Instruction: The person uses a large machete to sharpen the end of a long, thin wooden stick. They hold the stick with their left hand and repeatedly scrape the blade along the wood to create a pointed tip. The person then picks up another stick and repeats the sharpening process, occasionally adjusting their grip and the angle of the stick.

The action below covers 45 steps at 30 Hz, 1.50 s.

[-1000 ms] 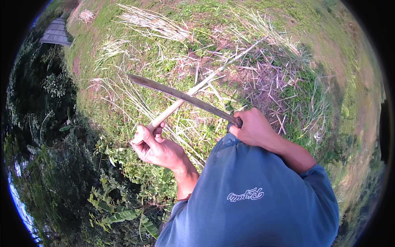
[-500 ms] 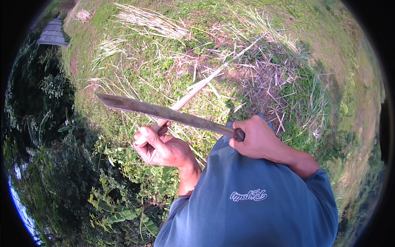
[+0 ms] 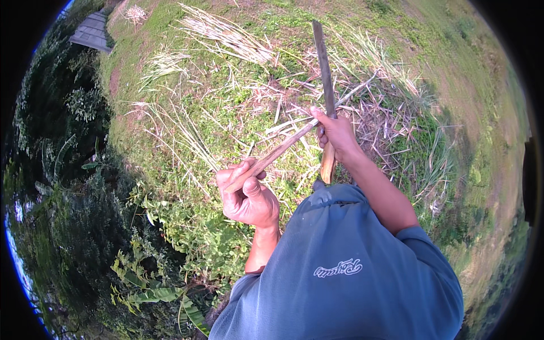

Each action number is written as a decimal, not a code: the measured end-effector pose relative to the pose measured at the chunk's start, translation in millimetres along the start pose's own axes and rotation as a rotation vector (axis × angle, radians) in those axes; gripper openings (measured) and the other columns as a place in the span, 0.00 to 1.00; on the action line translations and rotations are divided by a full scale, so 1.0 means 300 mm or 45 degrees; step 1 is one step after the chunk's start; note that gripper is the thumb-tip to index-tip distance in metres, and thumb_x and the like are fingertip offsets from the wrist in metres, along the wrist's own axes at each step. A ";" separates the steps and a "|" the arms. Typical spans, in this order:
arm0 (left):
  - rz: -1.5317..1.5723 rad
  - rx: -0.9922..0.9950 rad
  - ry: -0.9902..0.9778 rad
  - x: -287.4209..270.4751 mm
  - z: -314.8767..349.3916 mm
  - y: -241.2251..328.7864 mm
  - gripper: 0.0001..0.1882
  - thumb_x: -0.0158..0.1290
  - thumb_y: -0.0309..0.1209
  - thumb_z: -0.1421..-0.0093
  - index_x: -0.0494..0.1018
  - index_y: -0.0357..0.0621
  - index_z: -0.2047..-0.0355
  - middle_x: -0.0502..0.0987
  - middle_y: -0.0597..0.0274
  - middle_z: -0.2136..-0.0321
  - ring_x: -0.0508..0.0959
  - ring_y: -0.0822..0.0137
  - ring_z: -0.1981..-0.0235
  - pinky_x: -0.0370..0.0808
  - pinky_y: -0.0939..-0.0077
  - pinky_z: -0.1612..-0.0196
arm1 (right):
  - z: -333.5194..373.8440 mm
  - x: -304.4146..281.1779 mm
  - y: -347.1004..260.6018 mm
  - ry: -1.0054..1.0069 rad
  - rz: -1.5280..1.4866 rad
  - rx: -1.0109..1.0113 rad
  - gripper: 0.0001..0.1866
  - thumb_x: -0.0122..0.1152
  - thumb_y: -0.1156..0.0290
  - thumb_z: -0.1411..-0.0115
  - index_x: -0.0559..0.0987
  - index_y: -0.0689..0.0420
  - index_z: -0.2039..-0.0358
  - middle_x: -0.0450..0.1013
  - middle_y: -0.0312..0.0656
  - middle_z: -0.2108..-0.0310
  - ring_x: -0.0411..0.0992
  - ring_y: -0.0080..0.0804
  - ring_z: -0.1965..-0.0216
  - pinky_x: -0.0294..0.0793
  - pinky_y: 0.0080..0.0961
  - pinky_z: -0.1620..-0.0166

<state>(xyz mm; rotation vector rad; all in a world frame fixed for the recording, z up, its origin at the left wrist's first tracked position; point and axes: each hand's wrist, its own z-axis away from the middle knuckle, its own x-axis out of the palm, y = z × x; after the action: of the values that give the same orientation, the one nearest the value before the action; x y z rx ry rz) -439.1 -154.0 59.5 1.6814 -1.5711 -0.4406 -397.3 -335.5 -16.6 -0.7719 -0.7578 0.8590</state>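
A long pale stalk [image 3: 277,150] slants from my left hand [image 3: 249,198] away to the far right, over the cut debris. My left hand is closed around its thick near end, thumb and fingers wrapping it. My right hand [image 3: 340,137] grips a machete [image 3: 323,62] by its wooden handle, whose butt shows below the fist. The dark blade points away from me, nearly upright in the view. At the right fist the stalk crosses behind or against the thumb; whether the fingers hold it too, I cannot tell.
Beyond the hands lies a pile of cut stalks [image 3: 229,37] on the grass. Short chopped pieces [image 3: 391,113] litter the ground at the right. Leafy stems [image 3: 190,133] lie to the left. Dense dark bushes [image 3: 62,226] line the left side, with a grey slatted roof [image 3: 92,31] behind.
The machete has swung from lying across the stalk, tip left, to pointing away from me. My right hand has moved forward to the stalk. The left hand has shifted slightly right, still holding the stalk.
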 end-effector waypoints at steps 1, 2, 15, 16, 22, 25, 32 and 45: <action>-0.017 0.010 -0.038 -0.001 0.013 0.003 0.20 0.57 0.40 0.39 0.73 0.34 0.56 0.69 0.63 0.66 0.77 0.67 0.69 0.73 0.78 0.73 | 0.001 -0.003 0.002 -0.019 -0.119 0.104 0.17 0.69 0.58 0.44 0.72 0.56 0.72 0.65 0.32 0.84 0.62 0.18 0.87 0.63 0.18 0.84; -0.033 0.020 -0.076 -0.003 0.022 0.003 0.21 0.57 0.40 0.39 0.73 0.34 0.55 0.70 0.63 0.66 0.77 0.67 0.69 0.74 0.77 0.73 | 0.000 -0.004 0.000 -0.020 -0.185 0.130 0.16 0.68 0.59 0.44 0.72 0.56 0.71 0.66 0.32 0.84 0.62 0.18 0.87 0.63 0.18 0.84; 0.425 0.035 -0.027 0.127 0.057 -0.042 0.20 0.58 0.37 0.39 0.73 0.35 0.53 0.76 0.48 0.59 0.78 0.56 0.56 0.79 0.58 0.52 | 0.016 -0.054 -0.077 -0.103 -0.277 0.176 0.14 0.66 0.61 0.42 0.73 0.56 0.72 0.65 0.31 0.83 0.62 0.18 0.86 0.63 0.20 0.81; 0.461 0.055 -0.038 0.147 0.050 -0.016 0.20 0.58 0.38 0.39 0.73 0.35 0.53 0.77 0.46 0.58 0.78 0.56 0.56 0.79 0.57 0.52 | 0.017 -0.053 -0.075 -0.113 -0.278 0.181 0.13 0.66 0.61 0.42 0.73 0.56 0.72 0.65 0.31 0.83 0.62 0.18 0.86 0.63 0.20 0.81; 0.548 -0.122 -0.093 0.125 0.050 -0.060 0.20 0.59 0.39 0.41 0.75 0.42 0.51 0.80 0.48 0.62 0.80 0.52 0.57 0.72 0.47 0.45 | 0.008 -0.080 -0.120 -0.173 -0.324 0.187 0.13 0.65 0.63 0.41 0.71 0.54 0.73 0.64 0.30 0.84 0.61 0.18 0.86 0.62 0.20 0.81; 0.730 -0.220 -0.371 0.093 0.023 -0.069 0.19 0.60 0.39 0.44 0.77 0.48 0.53 0.80 0.54 0.60 0.80 0.53 0.55 0.71 0.49 0.42 | 0.004 -0.109 -0.133 -0.212 -0.378 0.189 0.11 0.64 0.63 0.40 0.71 0.53 0.70 0.64 0.29 0.84 0.59 0.16 0.87 0.61 0.20 0.81; 1.154 -0.303 -0.566 0.104 -0.037 -0.122 0.08 0.61 0.31 0.45 0.81 0.44 0.65 0.82 0.48 0.71 0.83 0.51 0.64 0.73 0.50 0.46 | 0.010 -0.138 -0.137 -0.258 -0.349 0.257 0.11 0.65 0.63 0.41 0.71 0.53 0.69 0.64 0.29 0.84 0.59 0.17 0.87 0.63 0.19 0.81; 1.316 -1.009 -0.525 0.151 -0.120 -0.060 0.15 0.42 0.38 0.30 0.71 0.40 0.65 0.62 0.68 0.89 0.65 0.74 0.88 0.64 0.79 0.88 | -0.003 -0.139 -0.100 -0.321 -0.271 0.293 0.10 0.64 0.64 0.41 0.73 0.53 0.69 0.66 0.29 0.84 0.60 0.16 0.87 0.63 0.19 0.82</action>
<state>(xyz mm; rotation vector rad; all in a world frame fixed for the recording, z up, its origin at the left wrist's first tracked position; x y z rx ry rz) -393.2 -187.4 80.7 0.1019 -1.9407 -0.7252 -404.2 -384.6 -3.1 -0.3749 -0.9270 0.8409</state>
